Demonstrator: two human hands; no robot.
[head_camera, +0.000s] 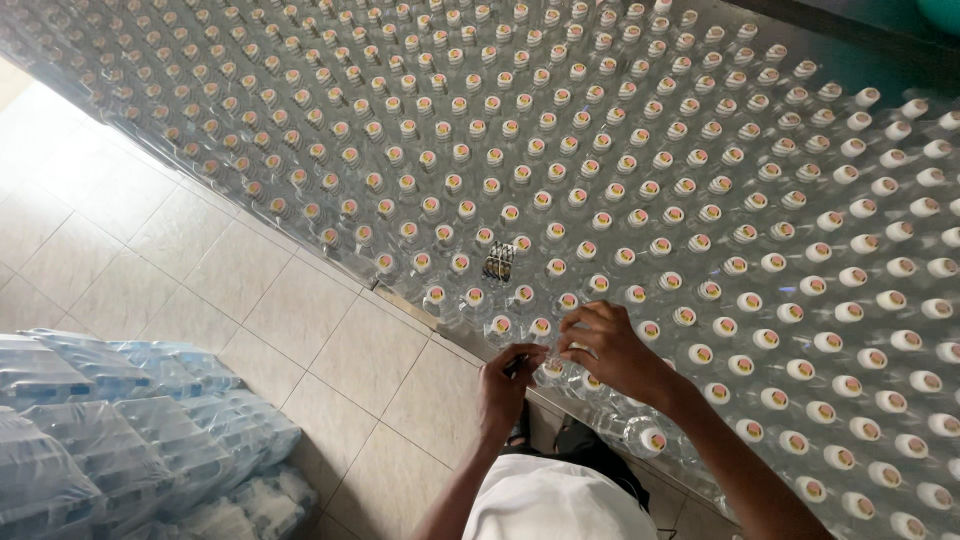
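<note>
A wide field of clear plastic bottles with white caps (640, 190) covers a table from the top left to the right edge. My right hand (615, 348) rests on the caps of the bottles nearest me, fingers curled over one bottle (553, 368). Beside it, my left hand (507, 380) pinches a small dark thing at that same bottle; I cannot tell what it is. A small metallic object (499, 262) lies among the caps just beyond my hands.
Shrink-wrapped packs of bottles (120, 430) are stacked on the tiled floor (250, 290) at the lower left. The table's edge (400, 298) runs diagonally from upper left to lower right. My white shirt (555, 505) shows at the bottom.
</note>
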